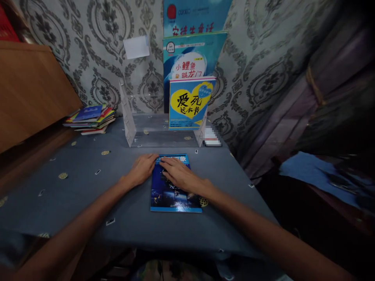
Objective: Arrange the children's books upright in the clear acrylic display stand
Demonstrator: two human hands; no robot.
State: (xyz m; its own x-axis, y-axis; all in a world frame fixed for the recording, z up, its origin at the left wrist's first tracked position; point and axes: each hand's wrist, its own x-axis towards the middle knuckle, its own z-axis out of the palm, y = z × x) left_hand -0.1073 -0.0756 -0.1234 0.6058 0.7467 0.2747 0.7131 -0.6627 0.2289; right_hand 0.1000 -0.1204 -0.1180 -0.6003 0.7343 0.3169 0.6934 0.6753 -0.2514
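The blue book (pixel 173 195) lies flat on the table (pixel 88 191), near the middle and just this side of the clear stand (pixel 132 128). Both hands are on its far end.

What I'd worry about: the cover looks glossy and it sits on a loose grey cloth, so a flat-palm push could make the book skate or bunch the cloth up instead of giving any real hold. The stand is close too (with three books leaning in it, the heart-cover book (pixel 189 103) in front), so a shove toward the far side could bump it and tip those over.

Pose: both forearms come in low from the near edge and converge on the book. The left hand (pixel 142 168) rests at the book's far left corner, mostly on the cloth, with its fingertips at the edge. The right hand (pixel 179 174) lies palm down across the cover, its fingers (pixel 167 162) stretched out and a little spread. Neither hand grips anything; both are just flat and pressing. A stack of books (pixel 90 119) sits far left, well apart.
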